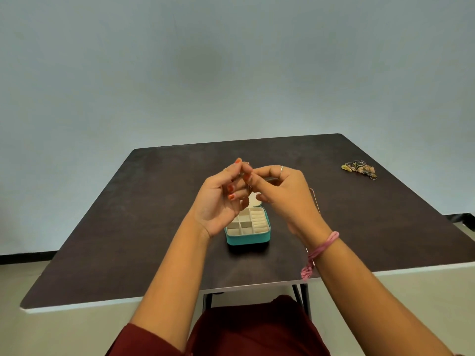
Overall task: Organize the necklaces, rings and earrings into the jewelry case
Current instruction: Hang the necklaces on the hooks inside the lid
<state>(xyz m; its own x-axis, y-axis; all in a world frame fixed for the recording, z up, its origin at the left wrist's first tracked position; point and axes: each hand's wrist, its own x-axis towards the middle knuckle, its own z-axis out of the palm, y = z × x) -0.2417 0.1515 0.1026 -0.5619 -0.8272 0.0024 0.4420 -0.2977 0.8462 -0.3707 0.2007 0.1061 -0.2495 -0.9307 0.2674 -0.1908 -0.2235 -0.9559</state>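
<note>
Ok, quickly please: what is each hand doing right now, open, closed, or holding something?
Left hand: raised over the jewelry case, fingers pinching a small piece of jewelry; which kind cannot be told.
Right hand: fingers pinching the same small piece.

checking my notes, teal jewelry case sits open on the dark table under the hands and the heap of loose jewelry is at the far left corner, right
Not quite. The head view shows the heap of loose jewelry near the far right corner of the dark table, not the left. The rest holds: the teal jewelry case sits open beneath the left hand and right hand.
</note>
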